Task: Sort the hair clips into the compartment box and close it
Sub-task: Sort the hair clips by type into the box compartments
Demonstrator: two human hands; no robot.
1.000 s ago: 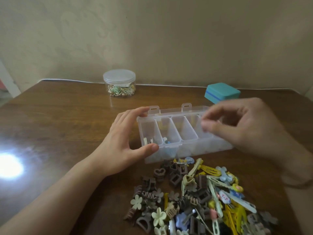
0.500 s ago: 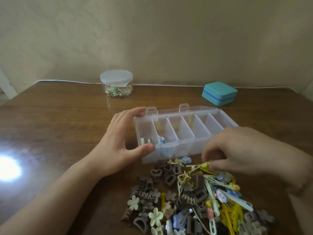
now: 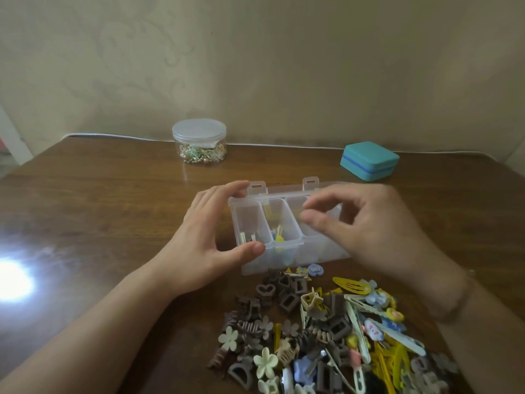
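Hair clips (image 3: pixel 326 336): a mixed heap is seen on the wooden table (image 3: pixel 99 194), just in front of the compartment box (image 3: pixel 255 217); a few lie in its two leftmost compartments.
Right hand (image 3: pixel 369 231): held above the box, thumb and forefinger drawn close; whether anything is pinched cannot be told.
Left hand (image 3: pixel 204 240): the box's left end is gripped, thumb on the near wall.
Handling: clips are judged light, stiff, easily tangled; each is best pinched singly by its body.
Box: thin clear plastic, judged light and prone to sliding, so bracing is advised.
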